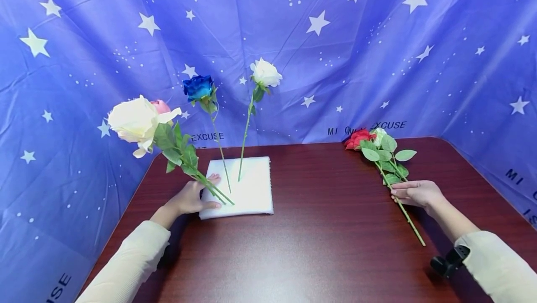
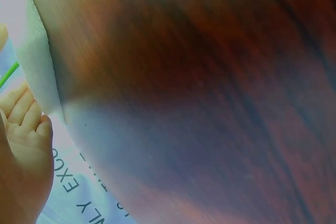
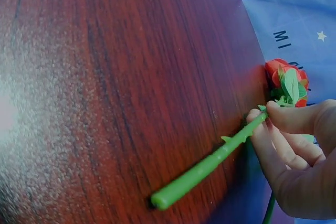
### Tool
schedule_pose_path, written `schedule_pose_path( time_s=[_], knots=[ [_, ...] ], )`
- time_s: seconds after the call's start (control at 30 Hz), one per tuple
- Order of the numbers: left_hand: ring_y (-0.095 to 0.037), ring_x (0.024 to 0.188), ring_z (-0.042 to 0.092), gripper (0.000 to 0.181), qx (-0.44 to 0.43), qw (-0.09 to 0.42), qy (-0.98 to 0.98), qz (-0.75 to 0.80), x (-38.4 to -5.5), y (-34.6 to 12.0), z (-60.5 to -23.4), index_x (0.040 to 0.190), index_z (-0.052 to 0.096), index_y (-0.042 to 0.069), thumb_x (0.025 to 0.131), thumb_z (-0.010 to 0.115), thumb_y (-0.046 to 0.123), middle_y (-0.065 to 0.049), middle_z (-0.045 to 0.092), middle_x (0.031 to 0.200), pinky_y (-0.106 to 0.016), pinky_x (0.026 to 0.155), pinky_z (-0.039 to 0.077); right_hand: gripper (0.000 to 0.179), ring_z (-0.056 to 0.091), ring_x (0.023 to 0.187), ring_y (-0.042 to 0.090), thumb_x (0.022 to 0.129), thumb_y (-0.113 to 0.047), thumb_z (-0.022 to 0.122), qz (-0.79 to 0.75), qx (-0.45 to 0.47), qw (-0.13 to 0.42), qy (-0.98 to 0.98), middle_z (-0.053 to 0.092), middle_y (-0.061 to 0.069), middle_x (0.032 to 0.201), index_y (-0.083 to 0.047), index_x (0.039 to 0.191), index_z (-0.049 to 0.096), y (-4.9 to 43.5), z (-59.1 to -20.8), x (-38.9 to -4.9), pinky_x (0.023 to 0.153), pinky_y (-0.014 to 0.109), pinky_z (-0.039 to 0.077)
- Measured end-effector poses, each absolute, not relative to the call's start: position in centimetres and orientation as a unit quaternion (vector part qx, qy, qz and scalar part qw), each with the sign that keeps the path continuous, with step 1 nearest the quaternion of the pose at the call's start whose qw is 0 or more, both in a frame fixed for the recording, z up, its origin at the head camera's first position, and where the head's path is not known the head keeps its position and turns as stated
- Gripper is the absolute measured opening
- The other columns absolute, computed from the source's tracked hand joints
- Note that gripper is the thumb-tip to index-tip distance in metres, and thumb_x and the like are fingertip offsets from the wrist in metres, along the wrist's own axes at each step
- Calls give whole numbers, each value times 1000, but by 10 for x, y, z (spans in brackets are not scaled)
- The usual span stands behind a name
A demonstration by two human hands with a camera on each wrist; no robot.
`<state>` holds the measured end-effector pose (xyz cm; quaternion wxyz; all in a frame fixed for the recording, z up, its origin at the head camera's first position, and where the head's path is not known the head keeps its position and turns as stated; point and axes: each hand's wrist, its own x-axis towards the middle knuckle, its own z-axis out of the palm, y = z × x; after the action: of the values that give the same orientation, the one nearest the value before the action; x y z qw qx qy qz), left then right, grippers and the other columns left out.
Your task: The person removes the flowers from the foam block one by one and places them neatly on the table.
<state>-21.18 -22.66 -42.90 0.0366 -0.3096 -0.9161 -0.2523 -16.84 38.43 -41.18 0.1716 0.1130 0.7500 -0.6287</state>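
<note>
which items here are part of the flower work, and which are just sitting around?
In the work:
white foam block, held by the left hand
cream rose, blue rose and white rose, stems stuck in the block
red rose, its stem pinched by the right hand

Just there:
starry blue backdrop
wooden table

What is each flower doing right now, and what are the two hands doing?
blue rose: standing up, stem stuck in the foam block.
white rose: standing up in the foam.
cream rose: leaning far left, stem in the foam.
red rose: lying flat on the table.
left hand: resting on the foam's edge.
right hand: pinching the red rose's stem.
</note>
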Motion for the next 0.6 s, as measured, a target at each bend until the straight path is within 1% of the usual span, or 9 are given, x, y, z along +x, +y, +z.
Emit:
schedule_pose_path(
  time_s=[0.1,0.2,0.33,0.4,0.5,0.6],
  knots=[
    [-40,131,48,70,-306,32,-917,-254,-212,-227,-430,131,57,-4,73,83,26,-24,53,138,-51,108,38,35,68,69,-2,86,7,59,-631,114,162,750,72,-15,72,-23,78,75,385,-412,-168,67,18,58],
    [-40,131,49,70,-309,34,-917,-252,-211,-227,-431,130,57,-4,73,83,26,-24,53,138,-50,108,38,41,69,69,-2,87,7,57,-634,114,155,749,72,-17,71,-29,74,73,386,-413,-168,68,17,58],
    [-39,130,50,70,-312,40,-916,-250,-211,-227,-430,130,57,-4,72,83,25,-24,54,137,-45,109,39,39,69,70,-3,88,6,58,-637,106,154,748,72,-17,72,-28,75,74,387,-414,-168,68,17,58],
    [-39,130,50,69,-313,43,-915,-249,-211,-227,-429,129,57,-5,72,83,25,-24,54,137,-45,109,40,38,69,70,-3,88,5,59,-637,105,158,747,72,-17,73,-28,76,74,386,-414,-169,69,17,58],
    [-40,129,51,69,-315,46,-914,-253,-211,-226,-429,129,58,-5,71,83,24,-25,55,136,-49,108,40,38,68,71,-4,88,4,60,-637,109,164,746,72,-18,74,-29,76,73,387,-412,-170,69,17,58],
    [-40,130,50,70,-311,44,-915,-254,-212,-226,-430,129,58,-4,71,83,25,-24,55,137,-52,107,39,41,68,72,-3,87,10,54,-645,107,170,738,72,-15,75,-26,78,74,388,-410,-172,70,18,59]
  ],
)
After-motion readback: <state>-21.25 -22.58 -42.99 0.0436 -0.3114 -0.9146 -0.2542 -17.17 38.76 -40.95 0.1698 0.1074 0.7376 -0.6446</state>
